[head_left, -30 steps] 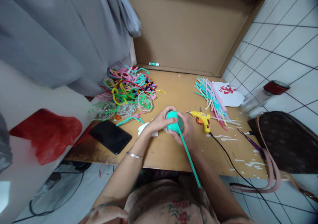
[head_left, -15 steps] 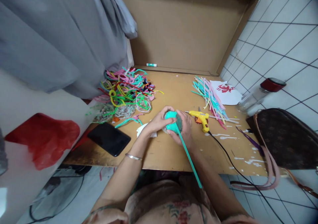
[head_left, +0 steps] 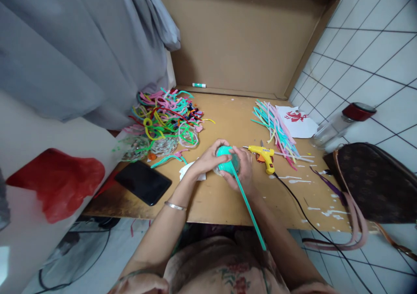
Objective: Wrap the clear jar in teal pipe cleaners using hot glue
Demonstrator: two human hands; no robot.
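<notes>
Two hands (head_left: pixel 208 160) (head_left: pixel 243 170), one ball (head_left: pixel 226 161), one glue gun (head_left: pixel 264 155), one phone (head_left: pixel 142 182), one bag (head_left: pixel 374 185), one jar (head_left: pixel 342 126), two straw piles (head_left: pixel 164 113) (head_left: pixel 276 127), one marker (head_left: pixel 199 85)

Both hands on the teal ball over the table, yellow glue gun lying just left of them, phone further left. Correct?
Not quite. The head view shows the yellow glue gun lying to the right of the hands, not the left. The rest holds: the left hand and right hand both hold the teal ball over the table, and the phone lies further left.
</notes>
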